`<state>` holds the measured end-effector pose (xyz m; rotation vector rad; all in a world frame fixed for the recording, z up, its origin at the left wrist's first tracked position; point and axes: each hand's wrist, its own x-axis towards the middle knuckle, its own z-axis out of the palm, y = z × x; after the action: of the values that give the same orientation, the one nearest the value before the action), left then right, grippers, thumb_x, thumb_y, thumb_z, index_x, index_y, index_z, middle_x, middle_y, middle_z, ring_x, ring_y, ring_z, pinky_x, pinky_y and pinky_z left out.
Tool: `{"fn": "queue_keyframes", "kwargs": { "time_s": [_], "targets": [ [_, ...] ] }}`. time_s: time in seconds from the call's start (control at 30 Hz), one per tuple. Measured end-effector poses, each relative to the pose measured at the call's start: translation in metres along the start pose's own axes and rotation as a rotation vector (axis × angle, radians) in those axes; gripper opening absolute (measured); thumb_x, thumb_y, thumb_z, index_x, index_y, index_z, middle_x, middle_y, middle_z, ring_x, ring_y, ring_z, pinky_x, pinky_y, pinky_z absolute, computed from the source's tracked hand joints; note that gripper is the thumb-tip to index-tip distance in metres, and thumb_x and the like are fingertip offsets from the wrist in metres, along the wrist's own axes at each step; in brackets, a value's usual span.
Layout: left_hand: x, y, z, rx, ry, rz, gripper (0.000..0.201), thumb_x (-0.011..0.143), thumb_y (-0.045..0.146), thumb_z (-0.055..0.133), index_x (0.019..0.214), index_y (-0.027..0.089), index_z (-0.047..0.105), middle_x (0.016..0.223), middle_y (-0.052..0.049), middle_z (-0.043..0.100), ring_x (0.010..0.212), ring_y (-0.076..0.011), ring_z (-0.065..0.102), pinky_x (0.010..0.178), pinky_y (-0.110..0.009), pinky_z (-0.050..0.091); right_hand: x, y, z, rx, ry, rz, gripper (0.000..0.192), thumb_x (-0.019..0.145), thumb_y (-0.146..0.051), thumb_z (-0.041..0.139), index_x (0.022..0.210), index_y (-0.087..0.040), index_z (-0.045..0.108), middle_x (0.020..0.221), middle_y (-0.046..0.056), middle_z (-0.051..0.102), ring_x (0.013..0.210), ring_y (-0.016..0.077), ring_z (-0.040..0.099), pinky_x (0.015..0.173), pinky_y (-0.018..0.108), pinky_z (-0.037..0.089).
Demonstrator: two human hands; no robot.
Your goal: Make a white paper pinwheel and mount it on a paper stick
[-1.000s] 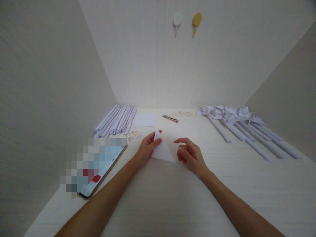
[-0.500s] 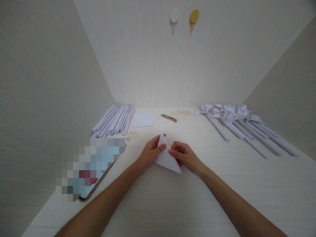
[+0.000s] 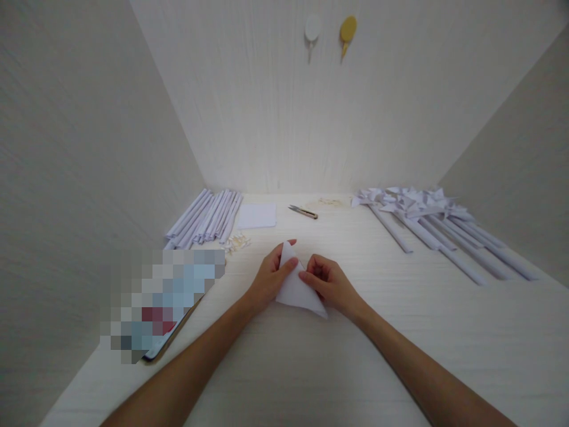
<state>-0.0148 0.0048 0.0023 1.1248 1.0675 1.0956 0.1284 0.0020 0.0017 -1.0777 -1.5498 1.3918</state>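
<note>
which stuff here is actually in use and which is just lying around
In use:
left hand and right hand, both gripping the folded white paper

Lying about:
paper rolls
paper squares
snips
paper pinwheels
phone
wall hooks

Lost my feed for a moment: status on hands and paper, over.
Left hand and right hand both pinching the folded white paper triangle on the table. Scissors and paper rolls lie beyond, apart. Nothing in the way.
</note>
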Motion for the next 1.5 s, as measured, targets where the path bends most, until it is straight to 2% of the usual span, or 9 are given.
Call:
{"fn": "queue_keyframes", "kwargs": {
  "time_s": [0.1, 0.3, 0.5, 0.6, 0.7, 0.93, 1.27, 1.37, 1.5],
  "targets": [
    [0.0, 0.002, 0.001, -0.011, 0.048, 0.041, 0.052, 0.066, 0.035, 0.062, 0.113, 0.017, 0.048, 0.062, 0.004, 0.048, 0.052, -0.0086, 0.042, 0.048, -0.02, 0.034, -0.003, -0.001, 0.002, 0.038, 0.004, 0.0, 0.031, 0.068, -0.039, 0.061, 0.065, -0.02, 0.037, 0.048, -0.01, 0.038, 0.042, 0.0036, 0.033, 0.036, 0.016, 0.022],
    [-0.001, 0.004, 0.002, -0.007, 0.123, 0.079, 0.041, 0.069, 0.036, 0.059, 0.104, 0.02, 0.045, 0.071, 0.003, 0.05, 0.055, -0.0089, 0.045, 0.051, -0.021, 0.039, -0.006, -0.001, 0.004, 0.145, -0.112, 0.1, 0.034, 0.073, -0.044, 0.055, 0.089, -0.025, 0.032, 0.058, -0.01, 0.05, 0.039, 0.0072, 0.048, 0.032, 0.016, 0.031],
    [-0.002, 0.005, 0.003, 0.073, 0.135, 0.135, 0.03, 0.072, 0.034, 0.055, 0.095, 0.021, 0.041, 0.082, 0.001, 0.054, 0.064, -0.0107, 0.05, 0.058, -0.023, 0.042, -0.007, -0.004, 0.004, 0.052, -0.086, 0.135, 0.03, 0.075, -0.042, 0.053, 0.094, -0.025, 0.038, 0.066, -0.007, 0.046, 0.045, 0.0067, 0.046, 0.031, 0.016, 0.034],
    [-0.002, 0.004, 0.003, 0.125, 0.141, 0.198, 0.024, 0.073, 0.032, 0.055, 0.088, 0.02, 0.04, 0.083, 0.0, 0.053, 0.072, -0.0117, 0.051, 0.067, -0.025, 0.043, -0.008, -0.004, 0.005, -0.026, -0.084, 0.102, 0.027, 0.076, -0.041, 0.052, 0.094, -0.024, 0.041, 0.07, -0.005, 0.046, 0.05, 0.0071, 0.045, 0.035, 0.016, 0.033],
    [-0.002, 0.003, 0.003, 0.162, 0.137, 0.234, 0.021, 0.074, 0.032, 0.054, 0.084, 0.02, 0.039, 0.082, 0.0, 0.052, 0.074, -0.0121, 0.051, 0.072, -0.026, 0.042, -0.009, -0.002, 0.007, -0.122, -0.089, -0.001, 0.024, 0.08, -0.04, 0.047, 0.095, -0.021, 0.043, 0.069, -0.003, 0.049, 0.054, 0.0082, 0.046, 0.043, 0.019, 0.034],
    [-0.002, -0.002, 0.001, 0.247, 0.176, 0.253, 0.021, 0.077, 0.037, 0.051, 0.08, 0.02, 0.039, 0.074, 0.002, 0.048, 0.067, -0.0111, 0.047, 0.066, -0.025, 0.04, -0.013, -0.003, 0.014, -0.502, -0.047, -0.142, 0.018, 0.082, -0.034, 0.046, 0.091, -0.019, 0.048, 0.067, 0.0, 0.055, 0.056, 0.0123, 0.046, 0.053, 0.024, 0.029],
    [-0.001, 0.0, 0.001, 0.286, 0.28, 0.309, 0.025, 0.075, 0.039, 0.053, 0.069, 0.019, 0.039, 0.063, 0.005, 0.042, 0.057, -0.0098, 0.04, 0.056, -0.024, 0.035, -0.018, -0.007, 0.022, -0.74, -0.09, -0.067, 0.017, 0.086, -0.03, 0.036, 0.096, -0.016, 0.043, 0.077, 0.007, 0.06, 0.066, 0.0186, 0.054, 0.057, 0.026, 0.03],
    [-0.002, 0.0, 0.0, 0.274, 0.272, 0.344, 0.028, 0.073, 0.041, 0.056, 0.068, 0.019, 0.04, 0.062, 0.005, 0.043, 0.057, -0.0095, 0.041, 0.056, -0.023, 0.035, -0.018, -0.006, 0.022, -0.712, -0.094, -0.07, 0.016, 0.086, -0.031, 0.037, 0.092, -0.017, 0.043, 0.073, 0.005, 0.058, 0.063, 0.017, 0.051, 0.056, 0.026, 0.03],
    [-0.002, 0.001, -0.001, 0.171, 0.163, 0.401, 0.031, 0.077, 0.048, 0.049, 0.086, 0.019, 0.044, 0.065, 0.004, 0.048, 0.054, -0.0094, 0.043, 0.053, -0.022, 0.036, -0.015, -0.005, 0.019, -0.464, -0.13, -0.05, 0.015, 0.085, -0.034, 0.04, 0.082, -0.02, 0.042, 0.066, 0.0, 0.051, 0.057, 0.0127, 0.048, 0.051, 0.024, 0.032]
  ]
}}
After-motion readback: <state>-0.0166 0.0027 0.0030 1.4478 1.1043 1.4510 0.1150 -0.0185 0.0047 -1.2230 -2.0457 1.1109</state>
